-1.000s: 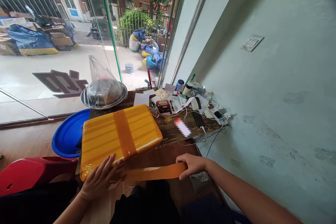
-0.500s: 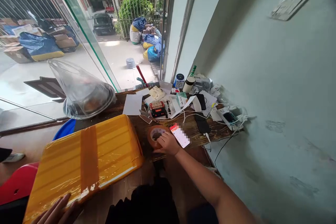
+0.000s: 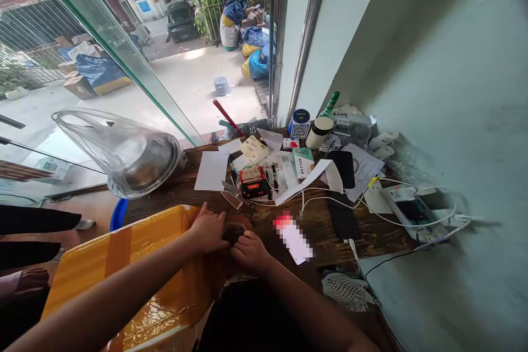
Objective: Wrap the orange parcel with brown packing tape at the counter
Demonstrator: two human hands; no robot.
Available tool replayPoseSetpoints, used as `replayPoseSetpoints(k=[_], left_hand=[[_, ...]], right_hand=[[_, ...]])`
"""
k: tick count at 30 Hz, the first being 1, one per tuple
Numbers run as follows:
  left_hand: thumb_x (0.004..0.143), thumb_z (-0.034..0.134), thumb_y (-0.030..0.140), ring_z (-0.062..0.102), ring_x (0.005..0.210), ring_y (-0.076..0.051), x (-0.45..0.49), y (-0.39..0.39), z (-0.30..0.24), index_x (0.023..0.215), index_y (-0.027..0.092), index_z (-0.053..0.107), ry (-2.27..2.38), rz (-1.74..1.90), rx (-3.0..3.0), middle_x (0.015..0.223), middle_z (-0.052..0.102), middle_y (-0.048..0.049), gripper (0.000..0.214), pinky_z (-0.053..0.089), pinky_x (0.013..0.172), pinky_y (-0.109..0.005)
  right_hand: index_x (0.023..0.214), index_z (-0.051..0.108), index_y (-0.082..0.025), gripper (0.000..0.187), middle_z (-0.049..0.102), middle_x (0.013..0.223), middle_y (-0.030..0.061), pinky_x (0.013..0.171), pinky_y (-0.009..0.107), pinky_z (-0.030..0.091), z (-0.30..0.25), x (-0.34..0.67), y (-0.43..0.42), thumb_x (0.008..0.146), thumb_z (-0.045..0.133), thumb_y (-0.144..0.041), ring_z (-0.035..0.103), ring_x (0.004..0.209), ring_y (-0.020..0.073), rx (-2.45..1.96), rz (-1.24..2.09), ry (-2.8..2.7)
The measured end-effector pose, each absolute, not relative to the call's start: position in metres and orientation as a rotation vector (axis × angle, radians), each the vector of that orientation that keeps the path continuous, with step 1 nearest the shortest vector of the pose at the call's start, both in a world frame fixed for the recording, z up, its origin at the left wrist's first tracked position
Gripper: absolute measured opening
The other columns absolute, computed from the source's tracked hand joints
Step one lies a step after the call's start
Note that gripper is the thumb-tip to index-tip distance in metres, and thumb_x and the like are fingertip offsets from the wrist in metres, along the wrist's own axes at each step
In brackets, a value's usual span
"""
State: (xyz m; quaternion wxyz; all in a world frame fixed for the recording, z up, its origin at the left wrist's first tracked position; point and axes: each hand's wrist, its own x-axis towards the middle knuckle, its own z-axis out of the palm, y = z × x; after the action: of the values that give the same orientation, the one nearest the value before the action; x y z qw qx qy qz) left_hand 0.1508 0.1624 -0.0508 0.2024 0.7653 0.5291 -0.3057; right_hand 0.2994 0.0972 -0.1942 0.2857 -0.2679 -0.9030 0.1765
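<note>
A large parcel [image 3: 159,231] wrapped in shiny yellow-orange tape lies on its broad side at the lower left. Beside its right end, at the table's near edge, is a roll of brown packing tape [image 3: 244,222], partly covered by my hands. My right hand [image 3: 249,252] has its fingers curled onto the roll's near rim. From the left, my left hand [image 3: 208,229] reaches across the parcel's corner, its fingers bent at the roll's other side. Its exact grip on the tape is partly hidden. A lit phone [image 3: 297,245] lies right of my right hand.
On the wooden table [image 3: 284,239] are a red-and-black device [image 3: 252,181], a knife [image 3: 235,193], papers [image 3: 211,170], a dark phone [image 3: 343,217] and cables. A bagged bowl [image 3: 144,159] stands by the glass. Another person's legs [image 3: 37,220] and hand [image 3: 31,281] show at left.
My left hand has left the parcel's near-left edge and come over to the tape roll. The roll has shifted towards the parcel and tipped up between my hands. The view has turned slightly.
</note>
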Motion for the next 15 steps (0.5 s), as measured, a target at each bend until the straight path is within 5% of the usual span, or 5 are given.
replayPoseSetpoints(k=[2, 5, 9, 12, 15], left_hand=[[0.076, 0.062, 0.032, 0.066, 0.099, -0.033, 0.161, 0.187, -0.066, 0.122, 0.01, 0.052, 1.421, -0.979, 1.988, 0.102, 0.071, -0.0188, 0.052, 0.048, 0.088, -0.044], [0.077, 0.055, 0.018, 0.068, 0.093, -0.03, 0.158, 0.202, -0.081, 0.12, 0.017, 0.052, 1.418, -0.982, 1.983, 0.102, 0.071, -0.0154, 0.044, 0.052, 0.071, -0.035], [0.072, 0.056, 0.013, 0.067, 0.093, -0.031, 0.154, 0.209, -0.088, 0.113, 0.019, 0.058, 1.408, -0.972, 2.029, 0.107, 0.067, -0.0158, 0.041, 0.052, 0.072, -0.036], [0.075, 0.051, 0.012, 0.067, 0.087, -0.028, 0.15, 0.215, -0.088, 0.11, 0.019, 0.061, 1.446, -0.924, 2.045, 0.104, 0.064, -0.0152, 0.037, 0.051, 0.073, -0.036], [0.077, 0.046, 0.009, 0.065, 0.089, -0.024, 0.142, 0.221, -0.086, 0.115, 0.02, 0.059, 1.51, -0.821, 2.07, 0.104, 0.061, -0.0128, 0.041, 0.05, 0.077, -0.033]], right_hand=[[0.085, 0.064, -0.023, 0.033, 0.062, 0.072, 0.0022, 0.083, 0.035, 0.038, -0.195, 0.298, 0.093, 0.095, 0.043, -0.047, 0.051, 0.073, 0.0168, -0.737, 0.514, -2.345], [0.101, 0.06, -0.025, 0.035, 0.062, 0.096, 0.0065, 0.097, 0.046, 0.036, -0.189, 0.288, 0.072, 0.086, 0.055, -0.056, 0.054, 0.093, 0.0235, -1.14, 0.648, -1.894], [0.143, 0.022, -0.021, 0.062, 0.035, 0.14, 0.0183, 0.102, 0.055, 0.038, -0.17, 0.252, 0.024, 0.091, 0.044, -0.047, 0.037, 0.13, 0.0336, -1.444, 0.998, -1.271], [0.149, -0.006, -0.023, 0.083, 0.008, 0.156, 0.0173, 0.108, 0.062, 0.031, -0.162, 0.22, -0.006, 0.088, 0.047, -0.043, 0.016, 0.143, 0.0387, -1.358, 1.207, -1.27], [0.148, -0.012, -0.028, 0.089, 0.011, 0.156, 0.015, 0.108, 0.06, 0.036, -0.166, 0.197, -0.02, 0.087, 0.052, -0.037, 0.024, 0.141, 0.0372, -1.407, 1.3, -1.203]])
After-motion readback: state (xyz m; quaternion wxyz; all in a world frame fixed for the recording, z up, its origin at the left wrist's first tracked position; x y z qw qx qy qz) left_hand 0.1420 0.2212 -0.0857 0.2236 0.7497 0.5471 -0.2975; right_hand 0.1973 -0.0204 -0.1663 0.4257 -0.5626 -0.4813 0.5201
